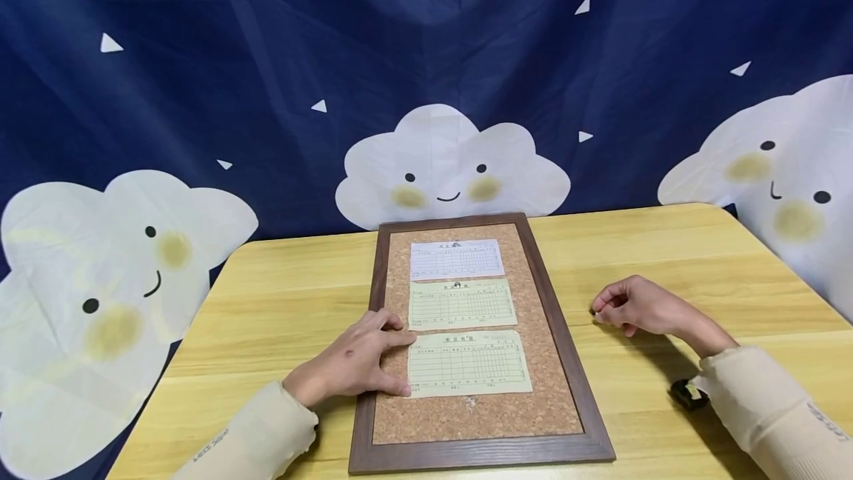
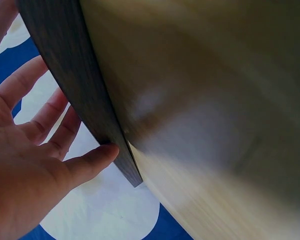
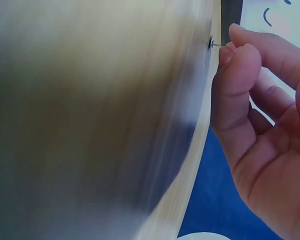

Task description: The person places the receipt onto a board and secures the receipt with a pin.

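A cork board with a dark wooden frame lies on the table, bearing three printed paper forms. My left hand rests over the board's left side, thumb and a fingertip at the left edge of the nearest pale-green form. Right of the board, my right hand pinches a thumbtack between thumb and index finger, low over the table; its thin point is toward the fingertips and its dark head faces away. Small dark tacks show at the top of the middle form and the far white form.
The light wooden table extends on both sides of the board. A dark blue curtain printed with smiling clouds hangs behind it. A black strap piece is at my right wrist.
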The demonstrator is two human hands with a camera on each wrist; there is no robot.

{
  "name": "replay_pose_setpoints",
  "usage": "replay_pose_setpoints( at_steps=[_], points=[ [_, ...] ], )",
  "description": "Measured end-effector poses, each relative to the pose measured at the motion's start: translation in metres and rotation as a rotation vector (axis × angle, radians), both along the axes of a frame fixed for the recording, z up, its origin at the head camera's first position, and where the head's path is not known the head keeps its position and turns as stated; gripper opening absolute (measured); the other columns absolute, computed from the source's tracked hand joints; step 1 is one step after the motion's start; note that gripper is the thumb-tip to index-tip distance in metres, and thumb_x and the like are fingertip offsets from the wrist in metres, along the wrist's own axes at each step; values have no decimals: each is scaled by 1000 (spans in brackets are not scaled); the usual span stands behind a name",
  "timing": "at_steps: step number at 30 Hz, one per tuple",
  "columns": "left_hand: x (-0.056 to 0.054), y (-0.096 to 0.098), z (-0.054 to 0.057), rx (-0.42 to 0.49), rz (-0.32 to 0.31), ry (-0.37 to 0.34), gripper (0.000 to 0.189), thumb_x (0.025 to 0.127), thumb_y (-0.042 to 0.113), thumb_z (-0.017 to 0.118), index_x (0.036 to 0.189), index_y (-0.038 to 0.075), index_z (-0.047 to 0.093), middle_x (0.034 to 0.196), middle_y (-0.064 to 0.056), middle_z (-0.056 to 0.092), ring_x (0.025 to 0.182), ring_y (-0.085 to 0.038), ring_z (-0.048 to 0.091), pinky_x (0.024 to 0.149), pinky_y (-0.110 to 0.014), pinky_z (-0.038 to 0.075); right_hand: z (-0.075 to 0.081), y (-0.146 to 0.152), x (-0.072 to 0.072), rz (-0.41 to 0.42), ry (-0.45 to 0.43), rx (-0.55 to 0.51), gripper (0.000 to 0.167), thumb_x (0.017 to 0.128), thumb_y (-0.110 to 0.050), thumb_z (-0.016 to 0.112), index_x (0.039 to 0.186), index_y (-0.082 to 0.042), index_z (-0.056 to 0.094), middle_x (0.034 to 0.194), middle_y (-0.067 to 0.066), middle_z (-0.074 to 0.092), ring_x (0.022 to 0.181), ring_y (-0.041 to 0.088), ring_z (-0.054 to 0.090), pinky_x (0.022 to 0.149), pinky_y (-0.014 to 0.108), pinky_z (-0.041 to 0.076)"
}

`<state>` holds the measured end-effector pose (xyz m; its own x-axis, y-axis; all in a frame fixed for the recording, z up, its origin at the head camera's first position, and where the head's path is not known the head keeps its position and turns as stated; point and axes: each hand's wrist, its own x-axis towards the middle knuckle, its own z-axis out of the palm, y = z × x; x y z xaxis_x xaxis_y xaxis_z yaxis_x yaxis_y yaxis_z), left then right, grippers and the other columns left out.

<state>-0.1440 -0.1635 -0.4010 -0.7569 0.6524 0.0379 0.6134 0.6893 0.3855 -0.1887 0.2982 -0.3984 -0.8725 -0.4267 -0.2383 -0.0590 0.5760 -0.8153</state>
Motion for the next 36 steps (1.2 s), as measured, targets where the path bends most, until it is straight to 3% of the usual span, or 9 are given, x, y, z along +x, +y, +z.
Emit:
replay_pose_setpoints(
  at_steps=[17, 28, 36],
  points=[
    [0, 0, 1, -12, 18, -17, 73, 70, 45, 89, 130, 10, 68, 125, -3, 53, 114, -22, 48, 98, -44, 42, -5, 3, -2, 28, -11, 3, 11, 95, 1, 63, 97, 10, 68, 69, 2, 53, 58, 10, 51, 54, 28, 50],
    [0, 0, 0, -4, 1, 2, 72, 71, 46, 88, 129, 9, 68, 123, -3, 53, 112, -22, 48, 96, -44, 43, -2, -4, -1, -6, 50, -2, 8, 94, 2, 60, 92, 7, 66, 77, 6, 61, 66, 13, 57, 56, 30, 54],
    [-1, 0, 0, -6, -4, 9, 72, 71, 48, 87, 129, 9, 68, 122, -3, 53, 110, -21, 48, 95, -43, 43, -2, -7, -3, -35, 24, -55, 6, 89, 6, 60, 91, 10, 64, 80, 10, 65, 67, 17, 63, 59, 31, 56]
  ],
)
